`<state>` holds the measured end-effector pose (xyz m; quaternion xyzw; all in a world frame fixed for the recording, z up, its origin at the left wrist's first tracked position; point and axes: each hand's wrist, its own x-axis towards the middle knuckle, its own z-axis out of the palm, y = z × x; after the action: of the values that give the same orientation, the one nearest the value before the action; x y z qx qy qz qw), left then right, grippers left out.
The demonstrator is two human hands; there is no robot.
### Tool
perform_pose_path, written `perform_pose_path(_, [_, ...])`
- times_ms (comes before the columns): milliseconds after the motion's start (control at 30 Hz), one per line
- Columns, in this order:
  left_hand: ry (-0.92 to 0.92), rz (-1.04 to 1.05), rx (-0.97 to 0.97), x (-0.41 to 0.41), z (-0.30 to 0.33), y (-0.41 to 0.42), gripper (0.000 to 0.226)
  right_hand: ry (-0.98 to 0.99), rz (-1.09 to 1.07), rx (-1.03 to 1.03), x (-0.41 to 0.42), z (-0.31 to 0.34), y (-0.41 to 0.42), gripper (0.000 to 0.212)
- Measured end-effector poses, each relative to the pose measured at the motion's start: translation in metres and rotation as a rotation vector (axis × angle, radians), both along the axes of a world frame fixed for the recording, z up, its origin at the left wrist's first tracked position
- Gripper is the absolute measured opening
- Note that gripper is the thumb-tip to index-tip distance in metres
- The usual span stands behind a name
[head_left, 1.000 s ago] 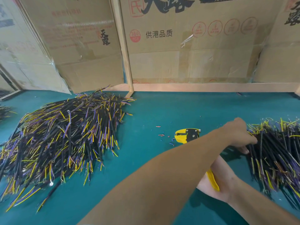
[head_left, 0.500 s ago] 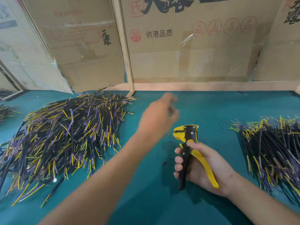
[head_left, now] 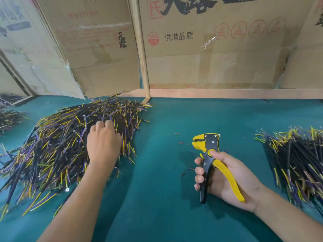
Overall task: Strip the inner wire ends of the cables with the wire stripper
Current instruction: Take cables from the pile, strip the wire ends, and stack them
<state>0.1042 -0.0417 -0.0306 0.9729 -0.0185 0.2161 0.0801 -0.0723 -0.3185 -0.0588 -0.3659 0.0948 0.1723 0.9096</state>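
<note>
R grip (head_left: pixel 227 175) clamped round yellow-black wire stripper (head_left: pixel 207 149); L grip (head_left: pixel 103 142) curled into cable pile (head_left: pixel 57 151).

A big heap of black cables (head_left: pixel 57 147) with yellow and purple inner wires sprawls on the left, a smaller pile (head_left: pixel 297 159) lies at the right edge, and the yellow-and-black wire stripper (head_left: pixel 209 154) stands between them, head up, handles spread.
</note>
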Motion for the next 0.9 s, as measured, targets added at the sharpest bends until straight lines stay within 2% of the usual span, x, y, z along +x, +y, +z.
perform_pose_path(67, [0.048, 0.071, -0.037, -0.001, 0.006, 0.013, 0.032, -0.001, 0.002, -0.009, 0.0, 0.001, 0.001, 0.036])
perform_pose_path(233, [0.213, 0.113, 0.116, -0.006, 0.007, 0.019, 0.043, -0.001, -0.002, -0.01, 0.0, 0.0, -0.001, 0.037])
perform_pose_path(333, [0.212, 0.104, 0.172, -0.01, 0.008, 0.012, 0.042, -0.019, 0.017, 0.008, 0.0, -0.002, -0.001, 0.037])
perform_pose_path(467, [0.203, 0.076, 0.089, -0.011, 0.008, 0.01, 0.03, -0.026, 0.027, 0.015, 0.001, -0.004, -0.001, 0.037])
perform_pose_path(633, [0.048, 0.03, -0.069, -0.007, 0.01, 0.009, 0.012, -0.017, 0.006, 0.003, 0.001, -0.003, -0.001, 0.038])
perform_pose_path(767, [-0.085, 0.043, -0.132, -0.004, 0.012, 0.016, 0.018, -0.017, 0.011, 0.001, 0.001, -0.003, 0.0, 0.039])
perform_pose_path(900, [-0.101, -0.007, -0.235, -0.005, 0.015, 0.018, 0.034, -0.023, 0.013, -0.004, 0.001, -0.002, 0.001, 0.038])
